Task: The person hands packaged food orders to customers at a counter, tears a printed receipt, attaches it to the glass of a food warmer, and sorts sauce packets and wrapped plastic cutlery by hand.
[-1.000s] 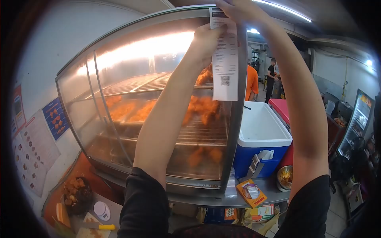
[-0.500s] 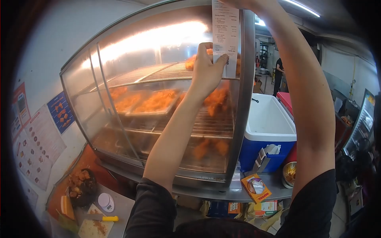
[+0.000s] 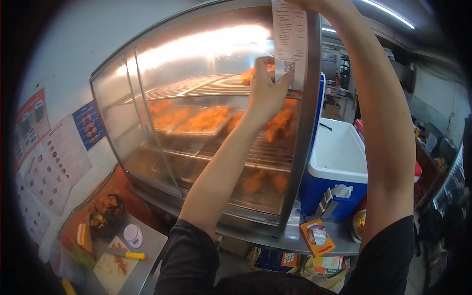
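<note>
A long printed receipt [image 3: 291, 42] hangs upright in front of the right end of a glass food warmer [image 3: 209, 206]. My left hand [image 3: 268, 93] pinches its lower end, thumb in front beside a QR code and index finger curled at the left edge. My right hand [image 3: 309, 4] is raised to the receipt's top, mostly cut off by the frame, so its fingers are hidden. Behind the glass, trays of fried food [image 3: 209, 119] sit on a wire rack [image 3: 211, 87], with more pieces on the racks above and below.
A blue and white cooler [image 3: 339, 169] stands open right of the warmer. A yellow-orange box [image 3: 317, 238] lies on the metal ledge. At lower left are a cutting board [image 3: 110, 273], a yellow-handled knife [image 3: 133, 255], a small scale [image 3: 132, 236] and a dark bowl of food [image 3: 105, 214].
The view has shifted, so the warmer and receipt appear farther right. My left thumb is lower on the receipt relative to the print, and the QR code now shows. The distant person is no longer visible.
</note>
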`<state>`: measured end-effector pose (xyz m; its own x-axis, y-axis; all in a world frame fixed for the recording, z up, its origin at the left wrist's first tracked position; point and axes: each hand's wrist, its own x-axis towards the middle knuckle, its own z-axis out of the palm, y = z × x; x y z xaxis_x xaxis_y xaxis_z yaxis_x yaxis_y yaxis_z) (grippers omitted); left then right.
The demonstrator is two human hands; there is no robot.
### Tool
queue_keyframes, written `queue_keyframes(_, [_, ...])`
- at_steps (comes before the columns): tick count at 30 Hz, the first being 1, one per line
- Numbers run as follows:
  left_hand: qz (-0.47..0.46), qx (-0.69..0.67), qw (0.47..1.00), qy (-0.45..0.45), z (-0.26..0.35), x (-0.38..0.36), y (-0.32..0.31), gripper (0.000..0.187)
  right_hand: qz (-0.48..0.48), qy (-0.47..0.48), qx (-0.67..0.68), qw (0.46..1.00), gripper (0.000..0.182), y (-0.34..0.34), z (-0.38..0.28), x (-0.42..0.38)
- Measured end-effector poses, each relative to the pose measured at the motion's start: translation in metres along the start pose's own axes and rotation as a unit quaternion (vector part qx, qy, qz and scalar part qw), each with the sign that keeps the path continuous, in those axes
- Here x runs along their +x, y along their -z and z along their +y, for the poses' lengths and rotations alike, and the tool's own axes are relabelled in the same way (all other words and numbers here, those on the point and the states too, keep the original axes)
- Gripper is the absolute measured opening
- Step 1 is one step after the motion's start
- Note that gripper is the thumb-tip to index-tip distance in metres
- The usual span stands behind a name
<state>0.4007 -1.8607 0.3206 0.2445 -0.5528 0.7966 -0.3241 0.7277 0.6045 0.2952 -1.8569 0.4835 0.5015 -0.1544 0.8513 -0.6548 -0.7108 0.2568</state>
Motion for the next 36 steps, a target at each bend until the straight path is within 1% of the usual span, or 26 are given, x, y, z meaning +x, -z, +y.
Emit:
queue_keyframes(2, [0.007,-0.02,1.0,0.017,0.0,-0.007,-0.002,0.04,-0.037,-0.066,0.091,0.993,0.057,0.013,-0.003,-0.017])
queue_keyframes(3, [0.006,-0.047,0.998,0.04,-0.001,-0.012,-0.001,0.038,-0.028,-0.055,0.103,0.993,0.057,0.01,-0.001,-0.017])
queue_keyframes(5, [0.011,0.035,0.998,0.059,-0.006,-0.026,0.009,0.042,0.045,-0.011,0.132,0.99,0.056,0.0,0.007,-0.018])
queue_keyframes(6, [-0.012,0.121,0.99,0.069,-0.009,-0.036,0.015,0.044,0.07,0.005,0.147,0.987,0.056,-0.003,0.01,-0.019])
queue_keyframes(7, [-0.039,0.206,0.974,0.082,-0.008,-0.048,0.019,0.047,0.036,-0.007,0.176,0.984,0.054,0.002,0.013,-0.021])
queue_keyframes(9, [-0.065,0.265,0.956,0.108,0.0,-0.079,0.028,0.048,0.003,-0.019,0.217,0.976,0.053,-0.005,0.021,-0.018])
queue_keyframes(11, [-0.121,0.315,0.927,0.164,0.012,-0.112,0.037,0.049,0.174,-0.001,0.227,0.958,0.051,-0.028,0.03,-0.011])
queue_keyframes(13, [-0.168,0.314,0.907,0.223,0.029,-0.148,0.053,0.045,0.376,-0.006,0.235,0.896,0.049,-0.024,0.024,-0.048])
queue_keyframes(14, [-0.191,0.303,0.9,0.247,0.038,-0.169,0.062,0.043,0.244,0.074,0.39,0.885,0.049,-0.001,0.046,-0.065])
queue_keyframes(16, [-0.142,0.292,0.912,0.25,0.067,-0.212,0.071,0.038,0.227,0.081,0.386,0.89,0.035,-0.009,0.038,-0.087])
queue_keyframes(18, [-0.008,0.288,0.915,0.282,0.109,-0.253,0.073,0.042,0.392,0.03,0.419,0.818,0.021,-0.036,-0.018,-0.127])
queue_keyframes(19, [0.018,0.341,0.895,0.288,0.128,-0.273,0.079,0.043,0.259,0.049,0.558,0.787,0.019,-0.04,-0.052,-0.165])
queue_keyframes(20, [0.044,0.393,0.87,0.293,0.147,-0.293,0.085,0.044,0.171,0.155,0.544,0.807,0.013,-0.034,-0.081,-0.199])
queue_keyframes(21, [0.045,0.392,0.868,0.3,0.17,-0.312,0.089,0.044,0.087,0.197,0.647,0.731,0.01,-0.036,-0.122,-0.231])
queue_keyframes(22, [0.029,0.518,0.835,0.184,0.193,-0.332,0.091,0.045,-0.004,0.216,0.735,0.642,0.016,-0.038,-0.164,-0.263])
queue_keyframes(23, [0.015,0.573,0.809,0.129,0.204,-0.351,0.085,0.046,-0.063,0.238,0.759,0.603,0.019,-0.05,-0.211,-0.297])
queue_keyframes(24, [0.008,0.627,0.775,0.072,0.214,-0.371,0.079,0.047,-0.116,0.212,0.811,0.532,0.029,-0.042,-0.256,-0.324])
queue_keyframes(25, [0.111,0.66,0.743,0.0,0.204,-0.388,0.063,0.051,-0.333,0.178,0.86,0.344,0.051,-0.026,-0.291,-0.34])
queue_keyframes(26, [0.211,0.683,0.696,-0.074,0.197,-0.412,0.056,0.056,-0.422,0.03,0.906,0.011,0.059,-0.001,-0.335,-0.37])
queue_keyframes(27, [0.192,0.664,0.722,0.014,0.179,-0.456,0.067,0.072,-0.44,-0.071,0.884,-0.144,0.064,0.049,-0.348,-0.378])
queue_keyframes(28, [0.299,0.632,0.714,0.026,0.172,-0.504,0.077,0.072,-0.411,-0.051,0.91,-0.034,0.064,0.073,-0.375,-0.398])
queue_keyframes(29, [0.309,0.638,0.705,0.025,0.192,-0.531,0.075,0.072,-0.419,-0.042,0.906,-0.039,0.064,0.096,-0.393,-0.416])
queue_keyframes(31, [0.488,0.4,0.776,0.024,0.233,-0.576,0.079,0.071,-0.285,0.014,0.956,-0.063,0.056,0.142,-0.428,-0.45])
queue_keyframes(33, [0.626,0.131,0.768,0.003,0.28,-0.619,0.075,0.071,-0.237,0.232,0.906,0.262,0.054,0.14,-0.522,-0.559])
queue_keyframes(34, [0.68,-0.002,0.733,-0.016,0.308,-0.643,0.066,0.071,-0.172,0.321,0.844,0.393,0.053,0.14,-0.567,-0.613])
queue_keyframes(36, [0.677,0.202,0.707,-0.016,0.362,-0.645,0.045,0.071,-0.53,0.385,0.648,0.388,0.051,0.172,-0.54,-0.599])
